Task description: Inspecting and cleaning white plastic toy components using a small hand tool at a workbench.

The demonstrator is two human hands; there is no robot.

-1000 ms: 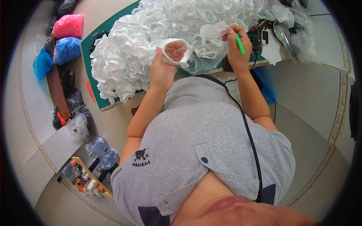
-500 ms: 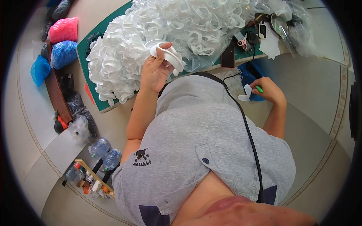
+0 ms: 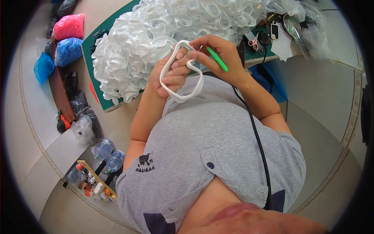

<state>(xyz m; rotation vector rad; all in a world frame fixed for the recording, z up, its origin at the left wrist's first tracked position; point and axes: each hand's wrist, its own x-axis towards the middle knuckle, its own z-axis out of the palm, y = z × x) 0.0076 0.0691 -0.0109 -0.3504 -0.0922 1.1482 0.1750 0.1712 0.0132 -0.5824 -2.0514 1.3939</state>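
In front of my waist, my left hand [image 3: 170, 76] is closed on a white loop [image 3: 198, 82], a soft-looking band that hangs open below the fingers. My right hand [image 3: 219, 54] meets it from the right, its fingertips at the band's upper end. A slim green-handled tool [image 3: 217, 59] lies in the right hand's grip; a thin tip seems to show past the fingers, but its kind is unclear. Just beyond both hands rises a large heap of similar white loops [image 3: 128, 50].
The heap covers much of a green-topped table [image 3: 89, 58]. Pink-handled scissors [image 3: 255, 42] and a white sheet [image 3: 281, 45] lie at its right. A blue bag [image 3: 269, 84] hangs below the edge. A black cable [image 3: 257, 136] runs down my shirt. Filled pink [image 3: 69, 26] and blue bags [image 3: 68, 52] stand left.
My right hand has come up and left from beside the blue bag to meet my left hand. The white piece at its fingers is gone. The left hand's band now hangs as an open loop.
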